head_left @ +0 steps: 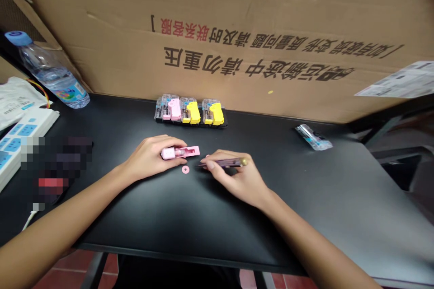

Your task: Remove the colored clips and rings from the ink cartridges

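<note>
We sit at a smooth black tabletop (152, 221) that catches a soft sheen toward its right end. Along its far edge stands a broad cardboard sheet (118, 49), printed upside down in black and red characters, with a white label (400, 79) at its right. Below the near edge we see red floor tiles (76, 262).

Near the middle of the tabletop, our left hand (149, 156) has a narrow grip, thumb and fingers closed about a pink casing (190, 151) whose open end points right. Our right hand (239, 176) pinches a slender dark tool (225, 163) with a gold-coloured end, its tip toward the left. A small pink ring (185, 170) lies flat between the hands, near that tip.

Beyond them, against the cardboard, a black tray (200, 124) bears clear-and-coloured pieces, one pink (175, 109) and two yellow. At the far left a water bottle (56, 74) stands near a white power strip (25, 128) and a pale plastic package (18, 99); a dark object close by is blurred out. A crumpled clear wrapper (313, 137) lies well apart on the right.
</note>
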### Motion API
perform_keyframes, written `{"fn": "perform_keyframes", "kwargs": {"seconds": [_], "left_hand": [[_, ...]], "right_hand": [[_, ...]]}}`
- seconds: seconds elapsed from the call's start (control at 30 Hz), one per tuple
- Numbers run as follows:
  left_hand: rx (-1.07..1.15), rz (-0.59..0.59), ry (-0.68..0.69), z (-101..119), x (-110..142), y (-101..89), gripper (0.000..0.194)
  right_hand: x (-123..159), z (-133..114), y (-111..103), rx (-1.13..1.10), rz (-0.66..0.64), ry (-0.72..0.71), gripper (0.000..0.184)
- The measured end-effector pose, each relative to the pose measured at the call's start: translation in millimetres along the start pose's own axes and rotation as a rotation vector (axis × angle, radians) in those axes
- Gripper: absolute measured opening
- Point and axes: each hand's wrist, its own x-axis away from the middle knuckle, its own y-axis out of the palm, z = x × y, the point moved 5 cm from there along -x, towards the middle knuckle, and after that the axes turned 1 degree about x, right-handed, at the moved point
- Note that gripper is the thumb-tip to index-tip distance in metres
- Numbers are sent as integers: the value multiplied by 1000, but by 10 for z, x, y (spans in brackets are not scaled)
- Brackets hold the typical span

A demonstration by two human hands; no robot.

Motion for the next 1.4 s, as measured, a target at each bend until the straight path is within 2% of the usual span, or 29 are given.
{"fn": "perform_keyframes", "kwargs": {"seconds": [0.1, 0.2, 0.3, 0.43, 0.63, 0.83, 1.0, 1.07, 1.17, 1.23, 1.4], "left_hand": [[7, 28, -97, -52, -7, -30, 20], [5, 26, -124, -65, -6, -30, 20], [6, 10, -111, -50, -4, -18, 19], [-8, -22, -66, -12, -7, -29, 17], [-70, -202, 53, 34, 2, -51, 27], [-75, -268, 105, 16, 10, -85, 22], [-63, -248, 107, 2, 16, -74, 19], [-26, -212, 64, -5, 19, -63, 17], [69, -173, -30, -14, 23, -37, 25], [107, -175, -55, -1, 27, -12, 28], [102, -179, -6, 50, 35, 21, 25]], "right_hand": [[34, -47, 131, 29, -136, -88, 18], [56, -89, 194, 41, -176, -156, 20], [32, -72, 147, 93, -146, -156, 19], [-26, 2, -20, 157, -84, -118, 19], [-53, 84, -205, 221, -84, 9, 22], [-47, 82, -248, 285, -41, -10, 22], [-27, 17, -247, 226, 16, -81, 18], [-14, -16, -244, 210, 40, -110, 18], [8, -47, -216, 194, 57, -150, 16], [22, -60, -158, 188, 15, -186, 19], [59, -52, 49, 221, -177, -202, 24]]}}
